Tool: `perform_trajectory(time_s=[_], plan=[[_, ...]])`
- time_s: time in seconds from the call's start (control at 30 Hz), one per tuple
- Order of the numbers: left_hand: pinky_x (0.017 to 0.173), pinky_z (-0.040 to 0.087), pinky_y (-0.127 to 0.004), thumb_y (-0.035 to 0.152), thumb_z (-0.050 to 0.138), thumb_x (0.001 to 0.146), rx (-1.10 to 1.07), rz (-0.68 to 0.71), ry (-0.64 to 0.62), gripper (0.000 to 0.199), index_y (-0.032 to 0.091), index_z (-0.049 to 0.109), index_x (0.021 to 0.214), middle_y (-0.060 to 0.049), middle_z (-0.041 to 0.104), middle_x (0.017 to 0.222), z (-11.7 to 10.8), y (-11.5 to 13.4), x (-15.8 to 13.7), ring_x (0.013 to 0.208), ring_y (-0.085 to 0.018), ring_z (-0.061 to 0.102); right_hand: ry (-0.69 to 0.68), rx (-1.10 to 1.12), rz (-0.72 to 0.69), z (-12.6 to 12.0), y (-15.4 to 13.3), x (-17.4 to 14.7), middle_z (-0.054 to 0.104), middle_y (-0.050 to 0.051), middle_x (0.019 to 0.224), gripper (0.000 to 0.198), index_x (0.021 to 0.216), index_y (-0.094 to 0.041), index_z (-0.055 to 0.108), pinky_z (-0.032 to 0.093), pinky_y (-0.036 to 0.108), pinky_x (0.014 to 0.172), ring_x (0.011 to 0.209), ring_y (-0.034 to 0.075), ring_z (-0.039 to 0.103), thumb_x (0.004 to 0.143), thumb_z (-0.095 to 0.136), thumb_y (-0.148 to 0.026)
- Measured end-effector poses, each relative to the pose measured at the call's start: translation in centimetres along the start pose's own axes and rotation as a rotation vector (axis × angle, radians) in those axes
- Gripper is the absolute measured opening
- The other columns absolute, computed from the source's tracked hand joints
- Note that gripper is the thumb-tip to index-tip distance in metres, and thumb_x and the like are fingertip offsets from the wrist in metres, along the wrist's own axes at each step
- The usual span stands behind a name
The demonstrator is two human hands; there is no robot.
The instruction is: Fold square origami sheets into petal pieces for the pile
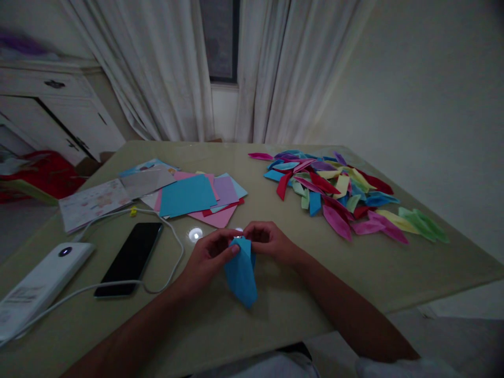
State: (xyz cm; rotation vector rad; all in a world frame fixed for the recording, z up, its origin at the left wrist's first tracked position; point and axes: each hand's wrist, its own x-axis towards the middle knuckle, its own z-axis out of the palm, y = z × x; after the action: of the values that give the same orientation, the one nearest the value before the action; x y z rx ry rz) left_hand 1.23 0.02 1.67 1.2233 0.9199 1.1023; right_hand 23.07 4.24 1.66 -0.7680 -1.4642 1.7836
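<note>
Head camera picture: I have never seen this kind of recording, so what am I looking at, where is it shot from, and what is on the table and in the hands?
There is no machine here. A camera worn on a person's head looks forward and down, so the two bare forearms are the wearer's own. The left hand and right hand pinch the top of a folded blue paper piece, its lower tip near the olive tabletop. To the left lie a stack of flat coloured paper sheets, a black phone, a white power bank and a white cable. To the right is a pile of folded, pointed coloured paper pieces. White curtains hang behind.
</note>
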Motion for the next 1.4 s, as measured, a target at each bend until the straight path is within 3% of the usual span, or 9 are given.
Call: perform_trajectory(time_s=[0.2,0.33,0.53,0.67,0.8,1.0,1.2,1.4], plan=[[0.075,0.053,-0.027,0.039,0.084,0.089,-0.028,-0.058,0.002,0.023,0.022,0.075,0.103,-0.003,0.073,0.095,-1.3,-0.4,0.3,0.085,-0.018,0.067,0.091,0.055,0.01,-1.4,-0.1,-0.2,0.066,-0.001,0.082,0.029,0.087,-0.018,0.072,0.044,0.025,0.072,0.075,0.014,0.057,0.074,0.092,-0.032],[0.08,0.055,-0.027,0.033,0.08,0.093,-0.039,-0.011,0.018,0.032,0.026,0.074,0.123,-0.005,0.074,0.105,-1.3,-0.3,0.1,0.095,-0.02,0.07,0.113,0.127,0.042,-1.0,0.1,-0.3,0.065,-0.002,0.078,0.025,0.089,-0.019,0.072,0.042,0.026,0.069,0.071,0.014,0.055,0.073,0.088,-0.028],[0.09,0.058,-0.032,0.024,0.075,0.099,0.211,0.274,-0.18,0.035,0.031,0.077,0.133,-0.008,0.072,0.114,-1.8,-0.1,-0.2,0.104,-0.021,0.07,0.148,0.113,0.042,-0.4,0.1,-0.5,0.07,0.0,0.081,0.024,0.089,-0.02,0.076,0.043,0.025,0.069,0.073,0.015,0.057,0.072,0.089,-0.031],[0.085,0.057,-0.03,0.015,0.07,0.101,0.384,0.445,-0.205,0.053,0.04,0.068,0.147,-0.004,0.07,0.109,-2.4,-0.1,-0.2,0.098,-0.018,0.068,0.184,0.176,0.065,-0.6,0.1,-0.4,0.063,-0.003,0.071,0.027,0.083,-0.019,0.074,0.036,0.023,0.06,0.063,0.012,0.051,0.07,0.092,-0.034],[0.09,0.058,-0.033,0.011,0.064,0.103,0.496,0.529,-0.223,0.058,0.039,0.06,0.154,-0.007,0.072,0.122,-2.4,0.1,-0.1,0.108,-0.02,0.07,0.202,0.228,0.099,-0.6,0.1,-0.4,0.063,-0.003,0.071,0.027,0.082,-0.019,0.073,0.037,0.023,0.059,0.063,0.012,0.051,0.069,0.092,-0.033],[0.087,0.058,-0.027,0.016,0.082,0.095,0.528,0.592,-0.232,0.039,0.029,0.076,0.131,-0.005,0.077,0.111,-2.3,-0.1,0.2,0.098,-0.017,0.074,0.193,0.26,0.106,-0.4,-0.1,-0.7,0.066,-0.002,0.074,0.029,0.087,-0.02,0.076,0.04,0.024,0.059,0.064,0.012,0.054,0.069,0.094,-0.033],[0.089,0.057,-0.026,0.012,0.073,0.1,0.503,0.615,-0.234,0.023,0.025,0.075,0.119,-0.004,0.078,0.106,-2.3,-0.1,0.4,0.098,-0.016,0.074,0.133,0.248,0.132,-0.4,-0.1,-0.8,0.068,-0.002,0.076,0.034,0.087,-0.02,0.076,0.042,0.024,0.062,0.066,0.012,0.057,0.069,0.099,-0.038],[0.099,0.055,-0.029,0.016,0.068,0.104,0.531,0.547,-0.259,0.018,0.026,0.073,0.117,-0.006,0.069,0.12,-2.0,0.2,0.1,0.112,-0.018,0.069,0.071,0.221,0.027,0.4,-0.2,-0.8,0.073,0.003,0.103,0.031,0.083,-0.021,0.078,0.052,0.029,0.082,0.092,0.018,0.066,0.072,0.099,-0.04]])
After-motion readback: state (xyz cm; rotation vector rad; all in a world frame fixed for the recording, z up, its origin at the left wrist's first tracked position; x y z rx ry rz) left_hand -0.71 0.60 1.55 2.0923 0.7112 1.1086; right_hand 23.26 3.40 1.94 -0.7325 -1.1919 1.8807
